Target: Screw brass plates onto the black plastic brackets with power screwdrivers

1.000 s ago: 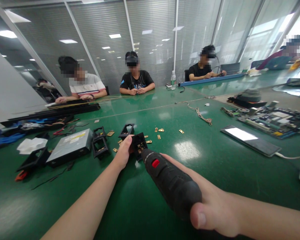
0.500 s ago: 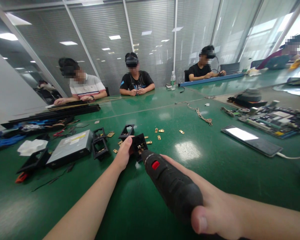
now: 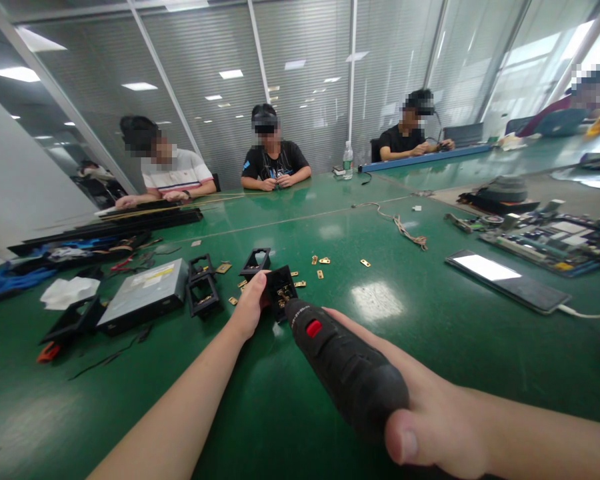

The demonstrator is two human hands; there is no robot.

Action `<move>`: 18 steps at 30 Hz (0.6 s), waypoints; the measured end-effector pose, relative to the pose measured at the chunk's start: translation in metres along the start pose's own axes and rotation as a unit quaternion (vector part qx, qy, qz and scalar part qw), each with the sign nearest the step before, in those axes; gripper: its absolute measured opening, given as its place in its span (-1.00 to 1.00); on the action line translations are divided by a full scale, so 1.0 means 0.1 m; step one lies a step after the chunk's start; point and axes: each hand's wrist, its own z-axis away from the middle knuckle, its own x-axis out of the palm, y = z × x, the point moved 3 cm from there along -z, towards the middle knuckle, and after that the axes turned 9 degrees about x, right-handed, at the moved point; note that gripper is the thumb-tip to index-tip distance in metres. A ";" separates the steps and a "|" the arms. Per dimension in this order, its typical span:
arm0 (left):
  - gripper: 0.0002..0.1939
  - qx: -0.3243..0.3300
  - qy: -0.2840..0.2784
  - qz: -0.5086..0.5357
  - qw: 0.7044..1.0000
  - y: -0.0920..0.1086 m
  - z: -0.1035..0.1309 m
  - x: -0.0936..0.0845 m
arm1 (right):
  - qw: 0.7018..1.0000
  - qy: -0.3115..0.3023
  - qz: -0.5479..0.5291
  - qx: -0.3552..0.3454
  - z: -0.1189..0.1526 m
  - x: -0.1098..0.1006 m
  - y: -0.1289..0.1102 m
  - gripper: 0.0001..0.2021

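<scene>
Black and small, a frame [image 3: 275, 280] is sitting in the grasp of the left hand [image 3: 251, 308]. The right hand [image 3: 437, 407] is gripping a power driver [image 3: 350, 367], its nose pointing inside. Loose brass plates [image 3: 325, 261] are lying beyond; a metal box [image 3: 143, 293] is bordering the left, a phone [image 3: 513, 282] the right.

- Evenly bright indoor light, with white ceiling panels [image 3: 231, 74] showing in the glass partition [image 3: 310, 40].
- Strong daylight washes out the windows [image 3: 575, 40] at upper right.
- A white glare patch lies on the glossy green surface [image 3: 260, 413], with fainter sheens at lower left and farther back.
- The phone screen [image 3: 485, 267] is blown out to white.
- The near edge of the surface falls darker.
- Wide-angle stretching slants the outer uprights.
- Fine detail is soft; mosaic blocks hide faces.
</scene>
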 end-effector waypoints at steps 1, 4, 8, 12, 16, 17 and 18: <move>-0.02 -0.001 0.000 -0.001 1.000 0.00 0.00 0.00 | 1.000 0.003 0.002 -0.001 0.00 0.00 0.01 0.65; -0.01 -0.002 -0.001 -0.002 1.000 0.00 0.00 0.00 | 1.000 0.008 0.004 -0.004 0.00 -0.01 0.03 0.65; -0.02 0.001 -0.003 -0.002 1.000 -0.02 0.00 0.00 | 1.000 0.009 0.007 -0.006 -0.01 -0.01 0.03 0.64; -0.02 0.007 -0.004 -0.005 1.000 -0.02 0.00 0.00 | 1.000 0.002 0.008 -0.005 0.00 0.00 0.00 0.60; -0.03 0.005 -0.003 -0.003 1.000 -0.02 0.00 0.00 | 1.000 0.004 0.001 -0.010 0.00 0.00 -0.01 0.59; -0.02 0.002 -0.002 -0.002 1.000 -0.02 0.00 0.00 | 1.000 0.003 0.001 -0.008 0.00 0.00 -0.01 0.61; -0.02 -0.001 -0.001 -0.002 1.000 -0.02 0.00 -0.01 | 1.000 0.003 0.002 -0.006 0.00 0.00 -0.02 0.63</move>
